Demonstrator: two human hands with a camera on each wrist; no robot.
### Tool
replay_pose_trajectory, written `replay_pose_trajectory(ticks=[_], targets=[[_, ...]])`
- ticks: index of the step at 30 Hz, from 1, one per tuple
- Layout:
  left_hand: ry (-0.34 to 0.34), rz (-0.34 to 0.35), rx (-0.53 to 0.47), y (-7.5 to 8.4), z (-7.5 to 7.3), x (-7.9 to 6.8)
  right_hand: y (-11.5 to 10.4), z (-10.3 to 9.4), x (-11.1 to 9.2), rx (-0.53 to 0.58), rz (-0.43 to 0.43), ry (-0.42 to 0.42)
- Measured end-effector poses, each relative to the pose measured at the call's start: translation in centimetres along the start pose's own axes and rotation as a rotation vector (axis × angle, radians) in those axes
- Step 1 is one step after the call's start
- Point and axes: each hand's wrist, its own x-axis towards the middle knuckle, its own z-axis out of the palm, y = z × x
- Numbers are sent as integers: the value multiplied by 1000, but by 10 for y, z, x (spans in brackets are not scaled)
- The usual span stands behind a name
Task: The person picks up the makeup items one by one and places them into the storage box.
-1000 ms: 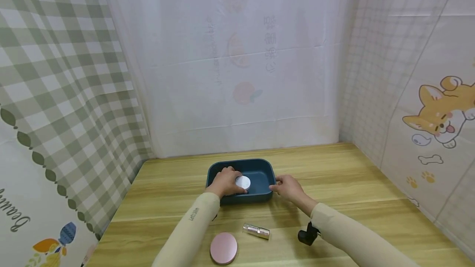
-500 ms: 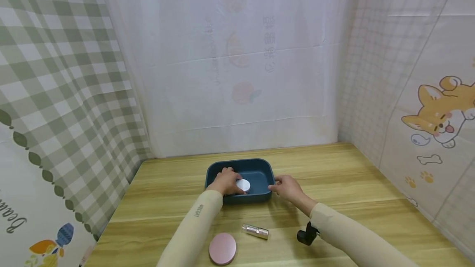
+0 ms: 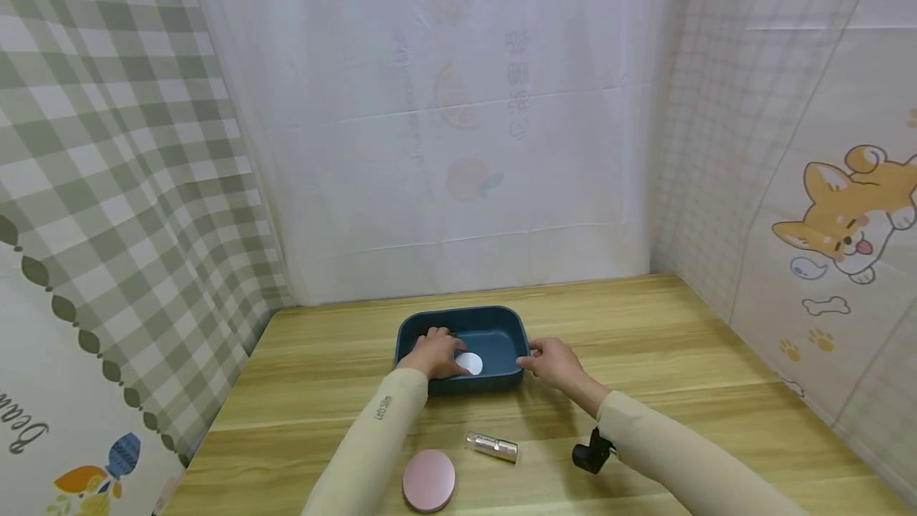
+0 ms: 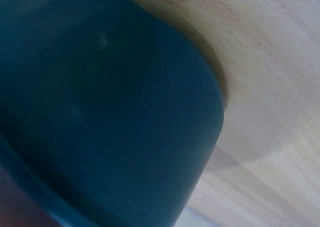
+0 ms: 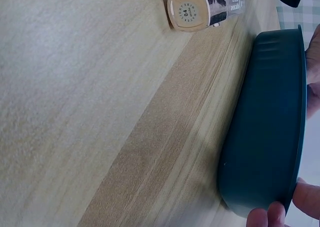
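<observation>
A dark teal plastic box (image 3: pixel 494 345) sits on the wooden table in the head view. My left hand (image 3: pixel 432 353) reaches down inside its left half, holding a small white disc (image 3: pixel 470 364) between thumb and fingers; the fingers hide part of the disc. At the right end my right hand (image 3: pixel 552 362) pinches the box's rim. In the right wrist view, thumb and fingertips (image 5: pixel 276 213) of that hand lie on either side of the wall. The left wrist view is mostly filled by the outer wall of the box (image 4: pixel 135 117).
In front of the box lie a small clear and gold cosmetic tube (image 3: pixel 492 447) and a round pink compact (image 3: pixel 428 481). A black wrist camera (image 3: pixel 593 452) hangs under the right forearm. A white curtain (image 3: pixel 458 261) closes off the table's far edge.
The white disc has moved slightly down within the box, toward its near wall, with the left hand around it. The right hand keeps its place on the rim.
</observation>
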Motion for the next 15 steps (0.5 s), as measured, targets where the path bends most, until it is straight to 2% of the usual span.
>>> replay_pose_trajectory(ticks=[7, 15], targets=[[10, 17, -34, -2, -7, -4, 1, -1, -1, -11, -5, -2], [60, 52, -81, -13, -19, -20, -1, -2, -2, -14, -10, -10]])
